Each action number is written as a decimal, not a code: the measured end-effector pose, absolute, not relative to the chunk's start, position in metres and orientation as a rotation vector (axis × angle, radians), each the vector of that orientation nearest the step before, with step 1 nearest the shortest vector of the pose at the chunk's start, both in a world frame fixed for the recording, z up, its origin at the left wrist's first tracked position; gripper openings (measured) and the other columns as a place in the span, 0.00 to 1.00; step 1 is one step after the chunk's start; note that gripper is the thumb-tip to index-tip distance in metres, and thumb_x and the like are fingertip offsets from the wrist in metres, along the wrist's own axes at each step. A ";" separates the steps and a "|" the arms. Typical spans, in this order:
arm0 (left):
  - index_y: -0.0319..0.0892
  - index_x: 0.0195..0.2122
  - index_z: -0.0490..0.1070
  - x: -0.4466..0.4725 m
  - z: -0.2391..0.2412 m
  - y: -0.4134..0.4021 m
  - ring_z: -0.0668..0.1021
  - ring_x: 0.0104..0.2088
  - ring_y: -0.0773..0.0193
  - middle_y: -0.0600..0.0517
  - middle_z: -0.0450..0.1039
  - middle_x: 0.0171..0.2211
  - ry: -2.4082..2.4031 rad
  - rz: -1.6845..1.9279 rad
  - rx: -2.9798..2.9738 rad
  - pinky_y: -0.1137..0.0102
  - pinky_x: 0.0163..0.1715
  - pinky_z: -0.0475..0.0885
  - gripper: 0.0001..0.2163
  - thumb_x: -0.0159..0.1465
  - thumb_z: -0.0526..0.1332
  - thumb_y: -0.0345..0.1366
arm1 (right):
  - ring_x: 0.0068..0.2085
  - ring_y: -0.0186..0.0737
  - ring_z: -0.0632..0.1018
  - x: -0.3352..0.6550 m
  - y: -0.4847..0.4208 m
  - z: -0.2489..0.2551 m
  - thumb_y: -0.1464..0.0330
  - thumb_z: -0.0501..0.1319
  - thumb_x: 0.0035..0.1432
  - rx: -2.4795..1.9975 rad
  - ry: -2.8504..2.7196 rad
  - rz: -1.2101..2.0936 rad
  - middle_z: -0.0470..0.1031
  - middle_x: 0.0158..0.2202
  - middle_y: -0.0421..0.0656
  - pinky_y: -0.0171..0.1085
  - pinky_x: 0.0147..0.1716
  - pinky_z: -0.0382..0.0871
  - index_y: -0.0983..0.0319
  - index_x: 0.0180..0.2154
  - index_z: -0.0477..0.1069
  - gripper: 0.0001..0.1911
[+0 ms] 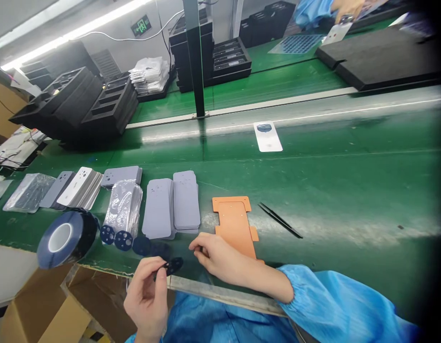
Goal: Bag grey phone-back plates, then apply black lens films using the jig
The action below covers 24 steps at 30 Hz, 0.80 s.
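My left hand (148, 290) pinches a dark camera-lens film (174, 265) with holes, between thumb and fingers over the table's front edge. My right hand (216, 255) is loosely curled above the lower left of an orange fixture plate (234, 224); its thumb and index tips are apart, with nothing visible between them. Left of my hands, similar dark round films (123, 240) lie in a row on a strip beside a roll of blue film tape (59, 238). Black tweezers (280, 220) rest right of the fixture. Two stacks of grey phone back panels (158, 209) stand behind my left hand.
Plastic-wrapped panels (122, 207) and a white panel stack (79, 188) stand left. A white panel with a dark film (269, 138) lies farther back. Black foam trays (106, 107) and a post (194, 57) stand behind. A co-worker's hand (349, 8) shows top right. A cardboard box (45, 300) sits below.
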<state>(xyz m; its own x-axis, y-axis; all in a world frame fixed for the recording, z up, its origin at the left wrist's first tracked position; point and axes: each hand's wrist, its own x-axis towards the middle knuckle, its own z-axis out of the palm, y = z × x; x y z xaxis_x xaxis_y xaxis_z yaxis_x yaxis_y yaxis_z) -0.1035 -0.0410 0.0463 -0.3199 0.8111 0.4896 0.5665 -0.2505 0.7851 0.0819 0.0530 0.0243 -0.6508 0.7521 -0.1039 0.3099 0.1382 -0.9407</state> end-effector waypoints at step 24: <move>0.40 0.40 0.79 -0.039 0.042 0.046 0.81 0.30 0.64 0.49 0.81 0.32 1.319 1.014 1.608 0.71 0.32 0.76 0.05 0.67 0.62 0.31 | 0.39 0.41 0.77 0.184 0.094 0.049 0.59 0.64 0.61 -1.309 -1.570 1.442 0.80 0.44 0.47 0.39 0.36 0.71 0.60 0.45 0.81 0.16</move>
<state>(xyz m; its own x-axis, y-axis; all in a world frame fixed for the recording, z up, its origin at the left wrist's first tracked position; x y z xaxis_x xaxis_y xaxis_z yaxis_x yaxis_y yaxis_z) -0.0394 0.0457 0.0418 0.1331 0.9869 0.0910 0.3410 -0.1318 0.9308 0.1838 0.0942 0.0486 -0.3087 0.9361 -0.1687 0.2478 -0.0921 -0.9644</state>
